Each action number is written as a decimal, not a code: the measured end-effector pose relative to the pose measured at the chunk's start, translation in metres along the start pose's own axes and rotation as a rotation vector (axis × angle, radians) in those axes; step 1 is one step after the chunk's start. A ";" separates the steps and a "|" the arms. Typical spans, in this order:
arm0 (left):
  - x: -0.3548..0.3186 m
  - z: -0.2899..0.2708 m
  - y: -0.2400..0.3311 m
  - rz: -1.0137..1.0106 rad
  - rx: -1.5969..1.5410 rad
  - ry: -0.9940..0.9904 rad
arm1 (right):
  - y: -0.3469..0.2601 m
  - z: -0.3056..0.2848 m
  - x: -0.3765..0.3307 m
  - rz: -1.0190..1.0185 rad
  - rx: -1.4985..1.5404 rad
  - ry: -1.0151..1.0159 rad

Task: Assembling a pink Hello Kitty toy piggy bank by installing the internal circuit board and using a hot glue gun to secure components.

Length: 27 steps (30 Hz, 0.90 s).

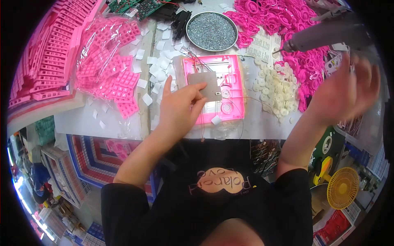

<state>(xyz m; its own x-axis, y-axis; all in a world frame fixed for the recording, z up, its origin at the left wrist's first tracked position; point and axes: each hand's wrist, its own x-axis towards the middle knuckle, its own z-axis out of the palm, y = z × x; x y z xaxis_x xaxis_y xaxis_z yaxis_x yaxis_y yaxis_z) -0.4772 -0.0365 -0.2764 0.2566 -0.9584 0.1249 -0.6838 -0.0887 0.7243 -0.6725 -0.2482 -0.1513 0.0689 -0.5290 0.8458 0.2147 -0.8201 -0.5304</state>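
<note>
My left hand (pixel 180 107) pinches a thin grey metal plate (pixel 205 84) by its lower left edge and holds it over a pink plastic case (pixel 232 84) lying flat on the table, with thin wires running across it. My right hand (pixel 347 92) is raised at the right, blurred, fingers spread and holding nothing. Just above it hangs a grey electric screwdriver (pixel 328 35), its tip pointing left; the hand is not touching it.
A round metal dish of small screws (pixel 211 30) stands behind the case. White round parts (pixel 277 90) lie to its right, pink ring parts (pixel 283 20) beyond. Bagged pink keypads (pixel 108 61), white squares (pixel 160 61), pink frames (pixel 49 57) and green circuit boards (pixel 135 6) fill the left.
</note>
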 end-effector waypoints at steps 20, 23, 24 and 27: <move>-0.012 0.018 -0.009 0.094 0.012 0.153 | -0.009 0.078 -0.114 0.722 0.716 -0.476; -0.012 0.017 -0.010 0.102 0.011 0.171 | -0.010 0.079 -0.114 0.717 0.699 -0.475; -0.011 0.018 -0.009 0.105 0.008 0.172 | -0.010 0.079 -0.113 0.714 0.695 -0.477; -0.010 0.018 -0.010 0.113 0.008 0.186 | -0.009 0.079 -0.114 0.705 0.688 -0.490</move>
<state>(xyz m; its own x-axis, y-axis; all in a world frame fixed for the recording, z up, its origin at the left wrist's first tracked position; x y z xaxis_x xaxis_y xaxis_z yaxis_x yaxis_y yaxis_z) -0.4856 -0.0308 -0.2969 0.2989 -0.8959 0.3287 -0.7205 0.0140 0.6933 -0.6055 -0.1635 -0.2384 0.7361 -0.5620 0.3771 0.4617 0.0096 -0.8870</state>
